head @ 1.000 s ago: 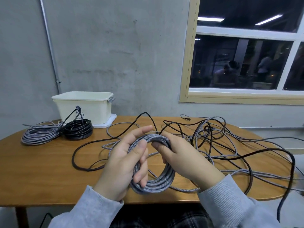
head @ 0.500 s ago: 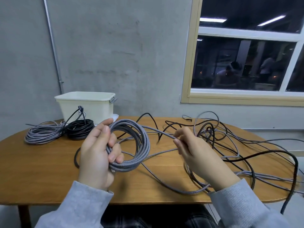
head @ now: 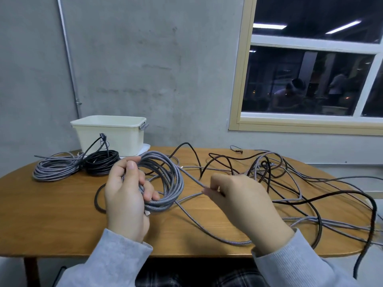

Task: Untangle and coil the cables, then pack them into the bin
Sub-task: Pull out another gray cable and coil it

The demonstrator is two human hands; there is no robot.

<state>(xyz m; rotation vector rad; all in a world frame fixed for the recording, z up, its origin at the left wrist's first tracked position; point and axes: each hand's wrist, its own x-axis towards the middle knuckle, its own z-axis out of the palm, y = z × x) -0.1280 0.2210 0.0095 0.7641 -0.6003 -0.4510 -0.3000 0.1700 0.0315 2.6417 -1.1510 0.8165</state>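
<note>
A: Since a second ago the hands have parted: the left hand (head: 126, 195) now grips the grey braided coil (head: 163, 179) alone, and the right hand (head: 238, 195) pinches its free strand (head: 192, 179) out at three o'clock.

B: So another loop is coming. The bin (head: 109, 133)?

A: At eleven o'clock on the table (head: 51, 214); its inside is hidden. Two finished coils (head: 76, 166) lie beside it.

Even, soft indoor light, sharp focus

Ceiling strip lights reflect in the dark-paned, cream-framed window (head: 310, 65) at 2 o'clock; wide-angle bending curves the oval wooden table (head: 51, 214) edge, shadows faint.
</note>
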